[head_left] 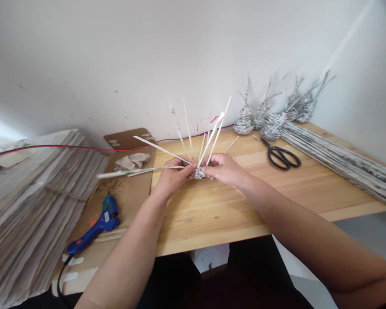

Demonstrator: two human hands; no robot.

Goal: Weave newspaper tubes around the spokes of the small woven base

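Between my two hands, just above the wooden table point(193, 223), is a small woven base of rolled newspaper point(199, 174). Several thin paper sticks point(187, 124) fan out from it, upward and to the left. My left hand point(176, 174) pinches the weaving from the left side, with paper sticks passing across its fingers. From the other side, my right hand point(223, 168) closes thumb and fingers on the base near the upright sticks. Part of the weaving is hidden behind my fingers.
Black scissors point(281, 156) lie right of my hands, before several woven gourd-shaped pieces point(243, 121) and a bundle of paper rolls point(337, 156). On the left are a blue glue gun point(98, 225), a crumpled cloth point(131, 162), stacked newspapers point(35, 214) and a red cable point(83, 146).
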